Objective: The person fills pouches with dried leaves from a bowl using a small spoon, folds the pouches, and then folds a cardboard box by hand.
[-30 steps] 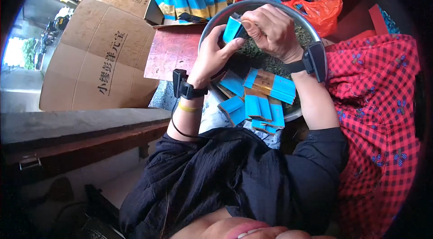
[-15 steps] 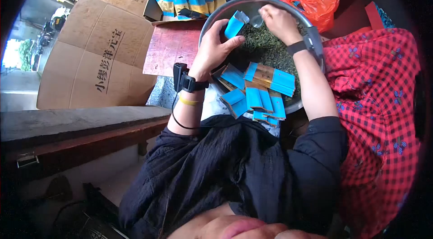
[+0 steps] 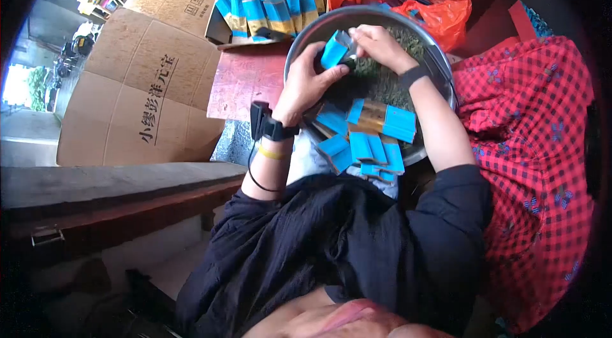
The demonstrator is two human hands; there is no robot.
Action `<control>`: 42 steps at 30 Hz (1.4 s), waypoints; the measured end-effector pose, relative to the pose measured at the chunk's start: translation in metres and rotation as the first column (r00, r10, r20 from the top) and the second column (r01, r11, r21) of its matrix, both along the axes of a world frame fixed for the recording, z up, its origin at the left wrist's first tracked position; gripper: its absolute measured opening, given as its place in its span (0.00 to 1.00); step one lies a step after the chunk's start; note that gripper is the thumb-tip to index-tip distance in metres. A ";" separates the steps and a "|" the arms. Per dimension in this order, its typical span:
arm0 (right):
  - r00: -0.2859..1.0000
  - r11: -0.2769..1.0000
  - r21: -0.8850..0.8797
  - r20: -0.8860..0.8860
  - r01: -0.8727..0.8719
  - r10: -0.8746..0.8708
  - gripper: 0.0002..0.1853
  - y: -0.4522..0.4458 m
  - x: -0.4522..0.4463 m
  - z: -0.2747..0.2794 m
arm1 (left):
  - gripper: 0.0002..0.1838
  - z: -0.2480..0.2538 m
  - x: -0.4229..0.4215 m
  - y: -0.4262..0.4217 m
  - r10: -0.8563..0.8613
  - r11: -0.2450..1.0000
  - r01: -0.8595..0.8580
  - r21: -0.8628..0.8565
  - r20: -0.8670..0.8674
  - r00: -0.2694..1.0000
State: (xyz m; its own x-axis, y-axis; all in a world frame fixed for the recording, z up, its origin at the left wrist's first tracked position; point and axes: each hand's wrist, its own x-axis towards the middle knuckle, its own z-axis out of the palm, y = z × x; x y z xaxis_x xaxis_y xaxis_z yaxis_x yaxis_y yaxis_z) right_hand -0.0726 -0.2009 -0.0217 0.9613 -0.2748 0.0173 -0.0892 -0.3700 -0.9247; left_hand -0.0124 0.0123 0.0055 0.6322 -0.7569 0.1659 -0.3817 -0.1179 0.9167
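Over the metal basin [image 3: 307, 35], my left hand [image 3: 307, 81] grips a small blue packet [image 3: 334, 50], its upper end open. My right hand [image 3: 381, 46] pinches a small clear scoop [image 3: 351, 46] at the packet's mouth; the scoop is partly hidden. Dried green leaves [image 3: 390, 84] lie in the basin below my hands. Several flat blue and gold packets [image 3: 400, 124] rest on the near side of the basin, some overhanging its rim.
An open carton holds many upright blue and gold packets [image 3: 277, 11]. Behind the basin is a red plastic bag [image 3: 446, 13]. A cardboard flap [image 3: 127, 89] and red board [image 3: 245, 80] lie left; red checked cloth [image 3: 535, 121] lies right.
My right hand went from the packet down to the leaves with the scoop, and is now back at the packet's mouth. My left hand still holds the packet.
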 end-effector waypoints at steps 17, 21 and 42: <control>0.865 0.844 -0.525 0.468 0.111 0.178 0.08 0.033 -0.016 0.057 | 0.32 0.007 -0.002 0.001 -0.011 0.972 -0.026 0.233 0.155 0.988; 0.742 0.641 -0.728 0.565 0.242 0.361 0.06 0.039 -0.025 0.081 | 0.32 0.000 -0.001 0.003 0.015 0.993 -0.031 0.110 0.148 0.989; 0.968 0.877 -0.416 -0.035 -0.242 0.250 0.11 0.018 -0.008 -0.010 | 0.29 -0.003 0.001 -0.001 -0.004 0.999 0.001 0.033 0.092 0.996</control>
State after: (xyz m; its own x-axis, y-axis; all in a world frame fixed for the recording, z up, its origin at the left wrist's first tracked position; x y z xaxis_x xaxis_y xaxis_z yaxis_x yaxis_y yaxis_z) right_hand -0.0804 -0.1834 -0.0315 0.9953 0.0067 0.0967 0.0712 -0.7269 -0.6830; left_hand -0.0110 0.0115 0.0022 0.6135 -0.7643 0.1983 -0.4649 -0.1466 0.8731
